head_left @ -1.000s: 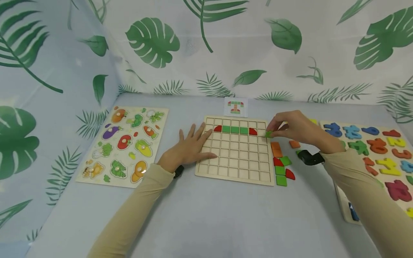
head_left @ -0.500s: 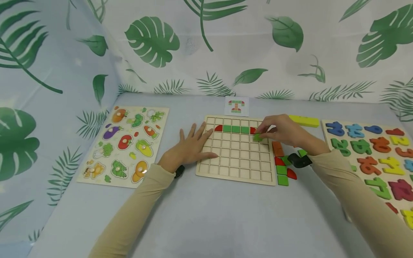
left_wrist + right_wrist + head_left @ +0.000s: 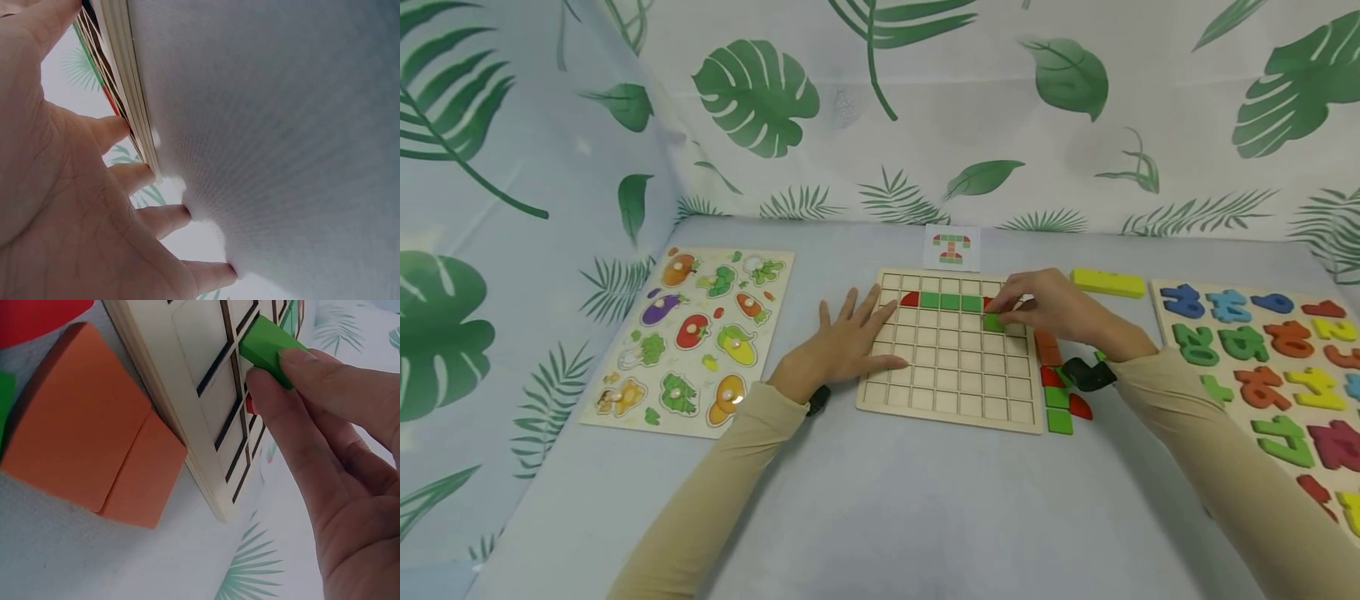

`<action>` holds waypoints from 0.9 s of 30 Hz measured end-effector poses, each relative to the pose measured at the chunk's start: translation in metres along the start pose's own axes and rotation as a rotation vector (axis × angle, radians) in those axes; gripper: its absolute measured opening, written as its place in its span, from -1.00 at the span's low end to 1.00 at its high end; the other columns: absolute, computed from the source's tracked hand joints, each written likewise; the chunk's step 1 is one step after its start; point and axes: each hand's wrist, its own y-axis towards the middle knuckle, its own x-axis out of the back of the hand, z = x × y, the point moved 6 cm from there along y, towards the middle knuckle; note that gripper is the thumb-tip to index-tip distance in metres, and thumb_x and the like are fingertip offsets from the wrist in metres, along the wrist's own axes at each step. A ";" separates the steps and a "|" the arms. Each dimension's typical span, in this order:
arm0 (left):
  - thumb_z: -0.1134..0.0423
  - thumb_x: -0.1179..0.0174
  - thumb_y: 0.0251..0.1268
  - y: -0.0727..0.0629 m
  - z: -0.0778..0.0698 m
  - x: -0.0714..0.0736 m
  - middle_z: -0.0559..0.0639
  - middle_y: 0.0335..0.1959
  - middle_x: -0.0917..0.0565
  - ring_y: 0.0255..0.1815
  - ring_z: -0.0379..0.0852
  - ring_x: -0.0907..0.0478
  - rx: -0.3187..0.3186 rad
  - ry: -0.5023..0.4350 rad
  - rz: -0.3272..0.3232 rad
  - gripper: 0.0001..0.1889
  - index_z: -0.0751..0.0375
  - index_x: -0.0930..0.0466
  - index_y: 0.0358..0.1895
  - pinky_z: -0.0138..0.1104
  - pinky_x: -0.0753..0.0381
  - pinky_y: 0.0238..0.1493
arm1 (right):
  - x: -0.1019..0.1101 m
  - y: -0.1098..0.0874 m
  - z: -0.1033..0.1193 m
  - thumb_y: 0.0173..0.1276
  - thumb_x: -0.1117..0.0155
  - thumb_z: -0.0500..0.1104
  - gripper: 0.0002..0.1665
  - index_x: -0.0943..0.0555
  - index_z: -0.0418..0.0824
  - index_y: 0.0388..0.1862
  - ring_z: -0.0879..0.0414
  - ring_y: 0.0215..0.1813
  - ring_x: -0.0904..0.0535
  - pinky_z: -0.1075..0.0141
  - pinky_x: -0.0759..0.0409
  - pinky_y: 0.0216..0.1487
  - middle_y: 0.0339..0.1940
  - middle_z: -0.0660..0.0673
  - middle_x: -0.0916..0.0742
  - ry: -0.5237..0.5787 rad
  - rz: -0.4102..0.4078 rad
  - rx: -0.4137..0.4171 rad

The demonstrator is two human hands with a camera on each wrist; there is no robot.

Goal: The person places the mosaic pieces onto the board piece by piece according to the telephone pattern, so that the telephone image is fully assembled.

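Note:
A wooden grid board (image 3: pixel 955 367) lies on the table, with a row of red quarter-round and green square tiles (image 3: pixel 950 302) in its second row. My right hand (image 3: pixel 1052 307) pinches a green square tile (image 3: pixel 993 322) between thumb and fingers, just below the red tile at the row's right end. In the right wrist view this green tile (image 3: pixel 269 347) sits tilted at a grid cell. Spread out flat, my left hand (image 3: pixel 835 350) rests at the board's left edge, thumb and some fingers over it. In the left wrist view, the left hand (image 3: pixel 81 187) touches the board's side.
Loose orange tiles (image 3: pixel 1047 348), green tiles (image 3: pixel 1059 421) and red tiles (image 3: pixel 1080 407) lie right of the board. A pattern card (image 3: pixel 952 248) stands behind it. A vegetable puzzle (image 3: pixel 688 342) is at left, a number puzzle (image 3: pixel 1262 350) and a yellow block (image 3: pixel 1108 282) at right.
My right hand has carried the green tile leftward from beyond the board's right edge to a cell under the red tile. The left hand has stayed in place.

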 end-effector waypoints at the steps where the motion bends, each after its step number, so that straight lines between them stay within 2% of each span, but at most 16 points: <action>1: -0.39 -0.04 0.50 0.000 0.000 0.000 0.12 0.74 0.40 0.71 0.31 0.49 -0.001 -0.001 -0.001 0.01 -0.01 0.23 0.75 0.45 0.42 0.48 | 0.000 0.000 0.000 0.29 -0.52 -0.41 -0.79 -0.85 -0.24 -0.12 0.04 -0.13 -0.66 0.17 -0.70 -0.08 -0.18 -0.05 -0.80 -0.007 0.003 0.003; 3: -0.39 -0.04 0.50 0.000 -0.001 0.001 0.13 0.74 0.39 0.70 0.31 0.49 -0.002 -0.004 -0.002 0.01 0.00 0.22 0.75 0.45 0.42 0.48 | 0.000 0.000 0.001 0.28 -0.53 -0.40 -0.79 -0.86 -0.23 -0.13 0.06 -0.16 -0.64 0.25 -0.63 -0.16 -0.19 -0.04 -0.80 -0.025 0.006 0.010; 10: -0.41 -0.02 0.50 0.000 0.000 0.000 0.12 0.74 0.40 0.70 0.31 0.49 0.004 0.001 0.000 0.01 -0.01 0.23 0.75 0.45 0.43 0.48 | -0.002 0.001 0.004 0.26 -0.53 -0.43 -0.75 -0.85 -0.28 -0.09 0.03 -0.11 -0.70 0.10 -0.72 -0.05 -0.18 -0.06 -0.79 -0.040 0.025 0.028; 19: -0.41 -0.02 0.50 0.000 -0.001 -0.001 0.11 0.74 0.40 0.71 0.30 0.49 0.004 0.002 0.000 0.01 -0.01 0.23 0.75 0.44 0.43 0.49 | -0.006 0.001 0.009 0.26 -0.49 -0.49 -0.76 -0.82 -0.40 -0.08 -0.05 -0.12 -0.75 0.13 -0.76 -0.06 -0.19 -0.13 -0.77 -0.038 0.042 0.032; 27: -0.41 -0.02 0.49 0.000 0.000 0.000 0.12 0.74 0.39 0.71 0.31 0.47 0.002 0.008 -0.006 0.01 -0.01 0.23 0.75 0.45 0.42 0.48 | -0.007 0.002 0.013 0.25 -0.49 -0.50 -0.77 -0.81 -0.43 -0.10 -0.07 -0.13 -0.77 0.15 -0.76 -0.10 -0.21 -0.16 -0.76 -0.086 0.034 0.055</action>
